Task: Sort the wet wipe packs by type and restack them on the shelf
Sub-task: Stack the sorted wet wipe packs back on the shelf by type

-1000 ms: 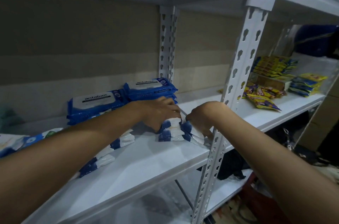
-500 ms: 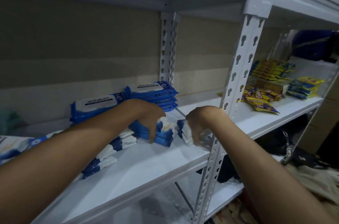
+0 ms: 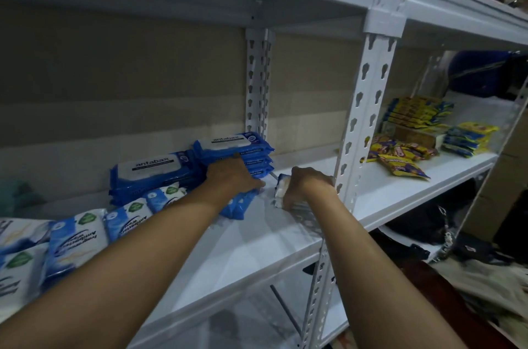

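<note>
Your left hand (image 3: 233, 181) grips a short stack of blue packs (image 3: 238, 206), fingers curled over its right end, beside the rear stacks. Your right hand (image 3: 307, 190) pinches a small white-and-blue pack (image 3: 281, 190) just inside the front upright (image 3: 360, 131), knuckles nearly touching the post.

Open room: bare white shelf (image 3: 251, 246) runs from both hands forward to the front lip.

Count: two stacks of blue Antabax packs at the back, the right stack (image 3: 235, 150) about four high, the left stack (image 3: 154, 174) too dim to count. A row of white-and-blue antibacterial packs (image 3: 120, 223) lies along the left, at least five. Yellow snack packets (image 3: 400, 157) sit in the next bay, well apart.
</note>
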The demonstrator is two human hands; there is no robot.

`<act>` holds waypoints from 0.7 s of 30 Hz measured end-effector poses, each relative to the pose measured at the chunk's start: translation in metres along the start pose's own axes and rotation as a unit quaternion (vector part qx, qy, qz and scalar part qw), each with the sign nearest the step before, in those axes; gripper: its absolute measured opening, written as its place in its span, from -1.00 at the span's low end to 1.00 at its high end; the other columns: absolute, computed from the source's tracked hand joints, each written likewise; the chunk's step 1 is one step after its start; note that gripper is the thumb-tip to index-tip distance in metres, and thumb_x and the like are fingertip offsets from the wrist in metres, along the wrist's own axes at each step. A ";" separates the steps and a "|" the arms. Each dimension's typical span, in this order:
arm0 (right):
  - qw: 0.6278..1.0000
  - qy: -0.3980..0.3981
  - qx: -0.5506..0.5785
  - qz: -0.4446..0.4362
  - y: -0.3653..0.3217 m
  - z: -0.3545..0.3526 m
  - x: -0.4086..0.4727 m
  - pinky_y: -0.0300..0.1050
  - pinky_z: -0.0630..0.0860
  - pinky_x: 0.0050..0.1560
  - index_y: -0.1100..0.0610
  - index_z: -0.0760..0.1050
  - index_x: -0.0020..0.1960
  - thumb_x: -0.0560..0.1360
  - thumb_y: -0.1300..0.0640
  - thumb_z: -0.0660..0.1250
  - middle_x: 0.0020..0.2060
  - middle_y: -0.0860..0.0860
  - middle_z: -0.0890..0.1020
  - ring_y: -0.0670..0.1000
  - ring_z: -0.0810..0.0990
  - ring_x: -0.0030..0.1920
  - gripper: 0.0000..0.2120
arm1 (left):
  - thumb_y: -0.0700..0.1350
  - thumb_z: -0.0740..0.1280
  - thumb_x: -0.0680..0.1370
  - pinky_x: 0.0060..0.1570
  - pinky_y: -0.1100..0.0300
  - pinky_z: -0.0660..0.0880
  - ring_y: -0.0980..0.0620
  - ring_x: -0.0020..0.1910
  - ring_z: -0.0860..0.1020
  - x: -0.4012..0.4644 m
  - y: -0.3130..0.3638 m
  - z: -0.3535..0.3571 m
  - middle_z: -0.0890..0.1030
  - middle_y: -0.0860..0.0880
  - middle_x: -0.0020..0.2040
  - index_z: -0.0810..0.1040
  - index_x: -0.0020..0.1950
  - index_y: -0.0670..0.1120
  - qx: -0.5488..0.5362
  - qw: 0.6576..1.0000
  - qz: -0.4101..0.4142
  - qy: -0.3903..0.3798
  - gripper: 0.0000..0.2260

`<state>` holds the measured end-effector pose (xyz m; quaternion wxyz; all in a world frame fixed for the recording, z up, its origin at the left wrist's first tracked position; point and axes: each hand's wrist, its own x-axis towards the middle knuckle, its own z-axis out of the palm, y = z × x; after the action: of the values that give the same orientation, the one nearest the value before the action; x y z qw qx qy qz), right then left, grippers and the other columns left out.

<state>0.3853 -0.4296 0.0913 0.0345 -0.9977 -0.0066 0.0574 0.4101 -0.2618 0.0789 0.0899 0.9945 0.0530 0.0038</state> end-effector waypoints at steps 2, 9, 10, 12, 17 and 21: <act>1.000 0.001 0.005 -0.013 -0.001 0.003 0.001 -0.02 0.43 -0.04 0.09 0.40 0.31 0.32 0.02 0.55 0.14 0.07 0.57 0.16 0.59 0.15 -0.37 | 0.48 0.36 0.38 0.32 0.05 0.43 -0.12 0.42 0.43 0.001 0.004 -0.001 0.39 -0.09 0.51 0.06 0.63 -0.10 -0.047 0.999 -0.018 -0.011 0.04; 0.995 -0.003 0.072 -0.062 -0.006 0.007 -0.002 0.01 0.54 0.13 0.03 0.42 0.31 0.27 -0.29 0.54 0.17 0.01 0.57 0.11 0.56 0.10 -0.26 | 0.28 0.57 0.32 0.46 -0.04 0.31 -0.16 0.53 0.27 -0.032 -0.021 -0.041 0.14 -0.04 0.64 -0.04 0.64 0.09 -0.007 0.977 0.054 -0.208 0.09; 0.996 0.004 0.072 -0.060 -0.005 0.009 -0.004 0.00 0.54 0.11 0.03 0.43 0.31 0.28 -0.32 0.52 0.16 0.01 0.57 0.10 0.56 0.08 -0.26 | 0.25 0.62 0.28 0.46 -0.08 0.33 -0.16 0.54 0.26 -0.035 -0.028 -0.040 0.10 0.00 0.65 -0.05 0.63 0.15 -0.004 0.968 0.063 -0.243 0.14; 0.997 0.018 0.053 -0.054 -0.005 0.011 -0.008 -0.03 0.52 0.06 0.05 0.44 0.30 0.30 -0.35 0.49 0.12 0.02 0.58 0.10 0.54 0.05 -0.27 | 0.09 0.67 0.28 0.42 -0.08 0.39 -0.15 0.53 0.28 -0.041 -0.038 -0.034 0.11 0.02 0.64 -0.08 0.63 0.21 -0.004 0.965 0.079 -0.249 0.16; 0.998 -0.020 -0.021 -0.049 -0.007 0.005 -0.019 -0.06 0.54 0.02 0.10 0.46 0.25 0.31 -0.25 0.51 0.00 0.02 0.59 0.09 0.58 -0.01 -0.34 | -0.07 0.59 0.39 0.26 0.06 0.45 -0.11 0.41 0.42 -0.045 -0.035 -0.012 0.33 -0.02 0.55 0.09 0.64 0.11 -0.005 0.990 0.090 -0.104 -0.04; 0.992 -0.092 -0.065 -0.057 -0.009 0.001 -0.027 -0.03 0.60 0.08 0.14 0.50 0.16 0.28 -0.18 0.57 0.02 0.04 0.63 0.11 0.61 -0.02 -0.40 | -0.15 0.60 0.36 0.18 0.00 0.57 -0.10 0.22 0.57 -0.038 -0.019 0.002 0.49 -0.10 0.39 0.35 0.51 -0.07 -0.071 0.995 0.052 -0.048 -0.23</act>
<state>0.3587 -0.4206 0.0936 -0.0283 -0.9864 -0.0701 0.1461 0.3708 -0.2474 0.0736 0.1627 0.9860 -0.0034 -0.0359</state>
